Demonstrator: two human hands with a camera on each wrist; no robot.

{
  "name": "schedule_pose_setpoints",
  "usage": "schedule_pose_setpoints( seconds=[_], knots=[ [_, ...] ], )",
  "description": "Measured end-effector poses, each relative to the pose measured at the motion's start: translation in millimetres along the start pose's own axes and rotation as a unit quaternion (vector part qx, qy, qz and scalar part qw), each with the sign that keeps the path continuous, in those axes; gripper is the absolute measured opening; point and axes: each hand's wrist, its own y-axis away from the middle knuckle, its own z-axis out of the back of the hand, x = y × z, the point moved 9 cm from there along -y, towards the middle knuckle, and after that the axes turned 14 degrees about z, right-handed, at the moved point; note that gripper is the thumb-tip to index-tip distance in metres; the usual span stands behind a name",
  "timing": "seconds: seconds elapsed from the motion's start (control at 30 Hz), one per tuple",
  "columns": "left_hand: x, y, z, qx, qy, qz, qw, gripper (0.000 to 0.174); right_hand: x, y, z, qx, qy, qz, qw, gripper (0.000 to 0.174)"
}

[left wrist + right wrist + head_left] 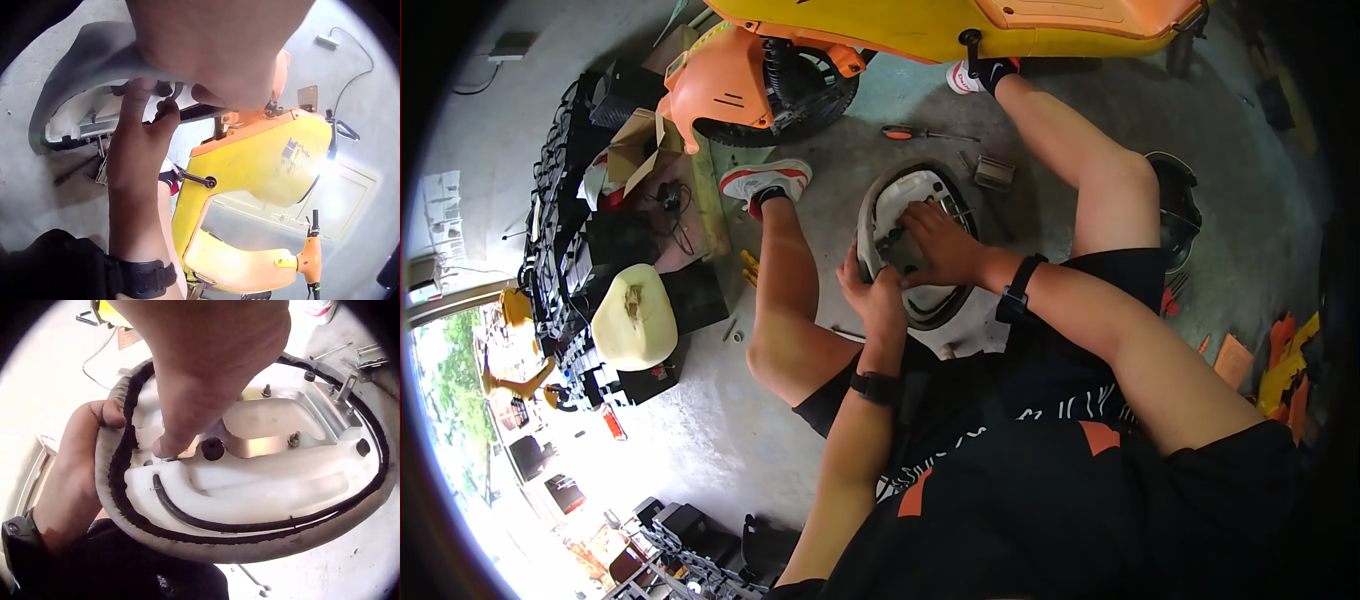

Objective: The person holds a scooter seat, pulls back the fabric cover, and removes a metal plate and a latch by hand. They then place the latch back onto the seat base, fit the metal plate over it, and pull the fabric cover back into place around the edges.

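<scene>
Fingers [114,415] of your left hand [70,464] gripped the seat rim [250,552]!
Your right hand [937,248] lay over the underside, hold unclear; keeping that rim steady seemed wise.

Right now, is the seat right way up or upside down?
The seat is upside down: its white base and metal bracket face up.

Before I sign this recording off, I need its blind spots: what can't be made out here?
Right wrist view: most of the right hand's fingers and what they touch, hidden by the hand itself.
Right wrist view: most of the left hand's fingers, behind the seat.
Head view: the rest of the scooter, cut off by the top edge.
Left wrist view: the marking, too small and blurred to read.
</scene>
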Motion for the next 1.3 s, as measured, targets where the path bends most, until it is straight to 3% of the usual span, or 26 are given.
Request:
schedule_pose_setpoints(
  seconds=[0.13,0.2,0.53,0.73,1.03,1.1,1.3],
  knots=[
    [4,0,-1,0.006,0.036,0.011,0.999,0.065,2,-6,5,0.008,0.015,0.011,1.0,0.101],
    [-6,3,-2,-0.002,-0.039,-0.049,0.998,0.062,3,-7,10,-0.001,0.024,0.016,1.0,0.092],
    [-11,4,-1,-0.01,-0.053,-0.091,0.994,0.057,10,-4,15,-0.023,0.063,0.007,0.998,0.087],
    [-1,4,4,-0.02,-0.046,-0.059,0.997,0.057,10,6,-3,-0.01,0.049,-0.024,0.998,0.081],
    [8,2,7,-0.04,-0.044,-0.027,0.998,0.056,15,12,-16,0.054,-0.046,-0.094,0.993,0.09],
    [5,0,6,-0.022,-0.035,-0.023,0.999,0.056,10,17,-21,0.079,-0.065,-0.151,0.983,0.089],
    [9,-5,6,0.001,0.032,0.023,0.999,0.057,9,16,-23,0.059,-0.104,-0.128,0.985,0.091]
  ],
)
